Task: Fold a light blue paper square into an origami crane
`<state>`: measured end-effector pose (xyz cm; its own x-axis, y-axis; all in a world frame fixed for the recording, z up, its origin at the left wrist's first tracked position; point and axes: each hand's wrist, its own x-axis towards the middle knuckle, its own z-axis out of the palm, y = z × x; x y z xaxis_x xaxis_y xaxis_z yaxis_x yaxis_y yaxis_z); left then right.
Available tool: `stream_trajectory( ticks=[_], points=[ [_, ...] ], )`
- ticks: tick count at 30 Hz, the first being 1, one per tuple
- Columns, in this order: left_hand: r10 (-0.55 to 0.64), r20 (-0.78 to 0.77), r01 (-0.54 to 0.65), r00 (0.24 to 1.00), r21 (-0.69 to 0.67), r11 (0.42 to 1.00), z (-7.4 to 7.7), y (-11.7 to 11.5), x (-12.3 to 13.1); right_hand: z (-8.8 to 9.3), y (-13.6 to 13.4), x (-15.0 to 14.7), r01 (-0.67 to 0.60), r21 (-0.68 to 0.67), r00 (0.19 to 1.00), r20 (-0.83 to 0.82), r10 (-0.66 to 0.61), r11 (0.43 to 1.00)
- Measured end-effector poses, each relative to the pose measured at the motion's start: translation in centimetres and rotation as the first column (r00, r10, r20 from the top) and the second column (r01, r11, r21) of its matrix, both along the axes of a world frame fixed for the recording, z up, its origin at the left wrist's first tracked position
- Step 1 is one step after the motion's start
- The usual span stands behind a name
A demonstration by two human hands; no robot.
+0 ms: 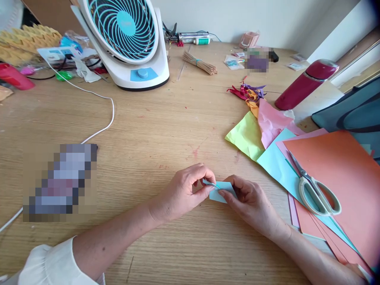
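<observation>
A small light-blue piece of paper (221,191) lies folded on the wooden table (154,130) near the front middle. My left hand (185,192) pinches its left corner between thumb and fingertips. My right hand (252,202) presses and grips the paper's right side with curled fingers. Both hands meet over the paper, low on the table.
Sheets of coloured paper (341,174) with grey-handled scissors (317,192) on them lie at the right. Behind stand a white and teal fan (127,39), a red bottle (305,83), a bundle of sticks (200,63), folded paper scraps (249,93) and a white cable (103,114).
</observation>
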<state>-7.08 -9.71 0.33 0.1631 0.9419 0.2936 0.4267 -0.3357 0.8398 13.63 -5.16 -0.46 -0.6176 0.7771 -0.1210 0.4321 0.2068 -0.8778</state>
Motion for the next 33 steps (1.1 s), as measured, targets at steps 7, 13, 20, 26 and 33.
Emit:
stream_trajectory(
  ticks=[7, 13, 20, 26, 33],
  points=[
    [-0.075, -0.15, 0.094, 0.986, 0.124, 0.988, -0.9, 0.1, -0.5, 0.4, -0.1, 0.0, 0.029, 0.067, 0.999, 0.021, -0.031, 0.997],
    [-0.186, -0.13, 0.204, 0.974, 0.145, 0.968, -0.9, 0.4, -1.0, 0.3, 0.2, 0.2, 0.021, -0.02, 1.0, -0.016, -0.021, 1.0],
    [-0.268, -0.127, 0.284, 0.955, 0.125, 0.951, -1.1, 0.6, -1.4, 0.4, 0.6, 0.3, -0.012, -0.173, 0.997, -0.08, -0.002, 0.985],
    [-0.289, -0.116, 0.296, 0.95, 0.05, 0.954, -1.0, 0.4, -1.3, 0.4, 0.3, 0.2, -0.015, -0.185, 0.995, -0.1, -0.004, 0.983],
    [-0.321, -0.324, 0.343, 0.89, 0.012, 0.939, -1.2, -0.2, -1.0, 0.2, -0.6, 0.4, -0.08, 0.235, 0.995, 0.08, 0.063, 0.969]
  ],
)
